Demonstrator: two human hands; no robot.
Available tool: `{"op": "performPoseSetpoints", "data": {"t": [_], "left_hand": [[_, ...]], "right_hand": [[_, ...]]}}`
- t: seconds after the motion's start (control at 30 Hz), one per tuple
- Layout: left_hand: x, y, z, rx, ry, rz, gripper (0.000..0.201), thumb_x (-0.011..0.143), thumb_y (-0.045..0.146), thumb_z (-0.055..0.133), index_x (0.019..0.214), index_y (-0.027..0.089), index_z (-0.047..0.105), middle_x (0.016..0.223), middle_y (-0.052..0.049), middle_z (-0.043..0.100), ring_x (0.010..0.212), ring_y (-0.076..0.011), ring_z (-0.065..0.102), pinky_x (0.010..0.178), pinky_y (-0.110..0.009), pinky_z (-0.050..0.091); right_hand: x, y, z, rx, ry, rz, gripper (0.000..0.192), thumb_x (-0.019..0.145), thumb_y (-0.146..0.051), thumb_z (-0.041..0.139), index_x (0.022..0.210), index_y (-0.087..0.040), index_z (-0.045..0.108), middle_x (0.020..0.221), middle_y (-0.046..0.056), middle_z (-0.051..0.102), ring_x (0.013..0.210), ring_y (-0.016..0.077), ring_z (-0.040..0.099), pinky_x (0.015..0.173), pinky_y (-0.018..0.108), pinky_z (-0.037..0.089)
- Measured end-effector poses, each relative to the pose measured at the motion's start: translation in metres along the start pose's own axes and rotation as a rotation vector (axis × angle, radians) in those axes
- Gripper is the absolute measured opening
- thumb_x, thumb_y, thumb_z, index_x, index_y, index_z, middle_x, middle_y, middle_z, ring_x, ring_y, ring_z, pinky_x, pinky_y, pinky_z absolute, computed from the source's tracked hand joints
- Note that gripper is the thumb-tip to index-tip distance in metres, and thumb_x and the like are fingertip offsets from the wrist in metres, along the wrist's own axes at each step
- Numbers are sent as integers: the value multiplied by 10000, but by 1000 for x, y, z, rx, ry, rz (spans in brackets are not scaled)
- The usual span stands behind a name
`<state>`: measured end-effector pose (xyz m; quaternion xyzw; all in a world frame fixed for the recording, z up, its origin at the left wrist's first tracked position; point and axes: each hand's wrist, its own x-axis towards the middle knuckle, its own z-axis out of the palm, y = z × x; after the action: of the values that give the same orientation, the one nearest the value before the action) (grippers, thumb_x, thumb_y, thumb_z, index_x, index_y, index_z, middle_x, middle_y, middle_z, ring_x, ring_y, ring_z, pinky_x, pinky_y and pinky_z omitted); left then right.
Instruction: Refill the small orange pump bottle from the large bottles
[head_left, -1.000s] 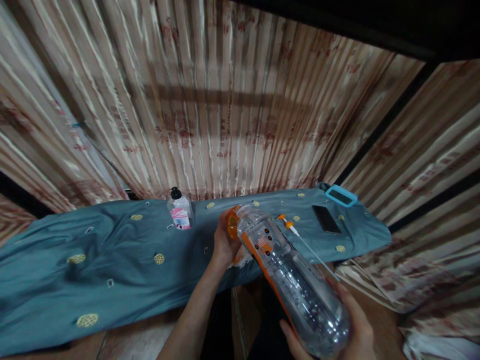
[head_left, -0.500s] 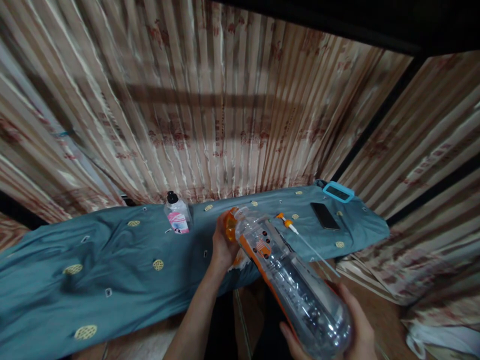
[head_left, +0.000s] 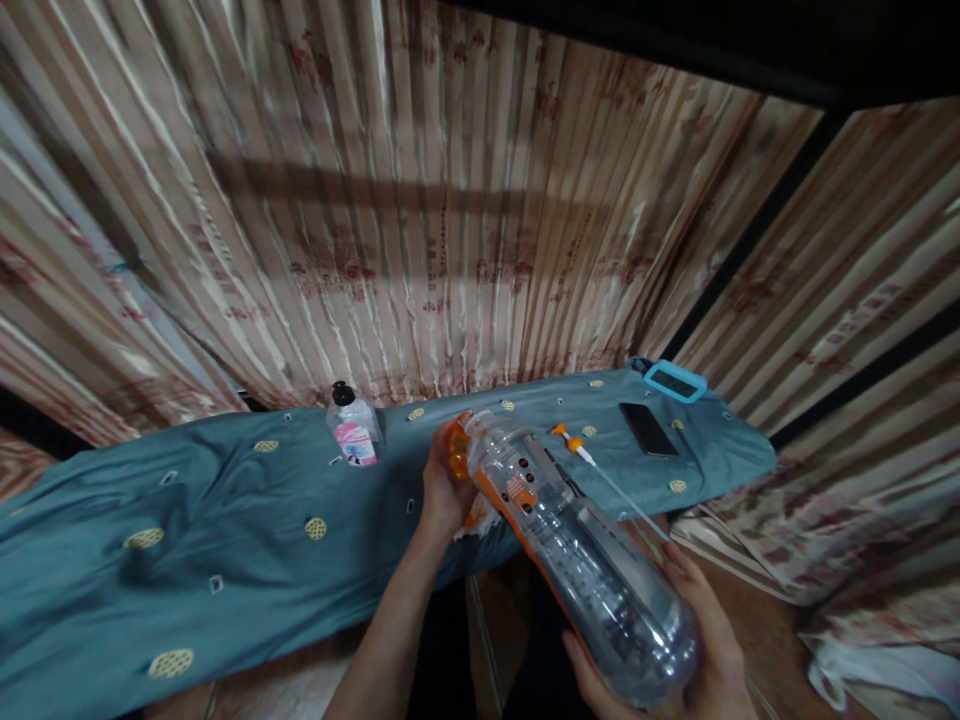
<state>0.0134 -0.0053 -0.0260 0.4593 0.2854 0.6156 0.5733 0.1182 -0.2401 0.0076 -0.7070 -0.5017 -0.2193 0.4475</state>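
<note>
A large clear plastic bottle (head_left: 585, 570) with an orange-and-grey label lies tilted across the middle, its neck up and to the left. My right hand (head_left: 705, 630) is wrapped around its base, thumb on the near side. At the neck, my left hand (head_left: 444, 490) is closed around an orange see-through container (head_left: 459, 450), which meets the bottle's mouth. How the two join is hard to make out. Below my left hand shows an orange-and-white patch, partly hidden. Beyond the bottle, an orange-and-white pump (head_left: 576, 445) with a long thin tube lies on the cloth.
A blue-green patterned cloth (head_left: 247, 540) covers the long narrow surface. On it stands a clear bottle (head_left: 357, 435) with a black cap and pink label. At the right lie a dark phone (head_left: 649, 430) and a blue-framed device (head_left: 675, 381). Striped curtains (head_left: 420, 200) hang behind.
The large bottle's base has shifted slightly up and left with my right hand. My left hand stays at the neck, and the view has moved a little.
</note>
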Motion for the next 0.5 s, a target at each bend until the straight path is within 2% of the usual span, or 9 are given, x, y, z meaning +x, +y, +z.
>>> {"op": "performPoseSetpoints", "data": {"t": [0.1,0.2,0.27,0.4,0.5], "left_hand": [[0,3,2,-53,9,-21,304,844,392,589,1092,218,611,1059,-60,721,921,-217,704,823,-352,580],[-1,7,2,-11,16,-12,326,783,327,677,1084,217,619,1055,-48,726,943,-216,696,847,-335,568],[-2,11,1,40,4,-1,345,761,281,701,1091,215,624,1068,-49,727,984,-221,687,872,-331,561],[-4,13,-3,135,-7,41,414,694,215,741,1089,216,617,1105,-48,720,985,-227,688,883,-346,562],[-4,11,-5,217,-1,110,490,630,174,783,1088,217,612,1130,-45,712,1040,-242,675,923,-356,547]], "right_hand": [[-5,-5,0,-55,28,17,958,666,-546,786,1446,-150,395,1237,197,634,1019,382,699,808,511,598],[-7,-9,-2,-154,32,83,893,702,-646,713,1404,-151,466,1121,160,691,874,359,738,628,429,611],[-7,-11,-3,-197,27,118,882,722,-723,636,1384,-159,490,1098,145,702,849,349,745,552,391,600],[-5,-11,-3,-161,37,28,941,710,-735,643,1425,-155,447,1041,142,700,798,328,743,517,375,582],[-5,-11,-2,-183,89,20,908,714,-684,686,1412,-145,473,1032,132,711,792,294,744,542,342,589]]}}
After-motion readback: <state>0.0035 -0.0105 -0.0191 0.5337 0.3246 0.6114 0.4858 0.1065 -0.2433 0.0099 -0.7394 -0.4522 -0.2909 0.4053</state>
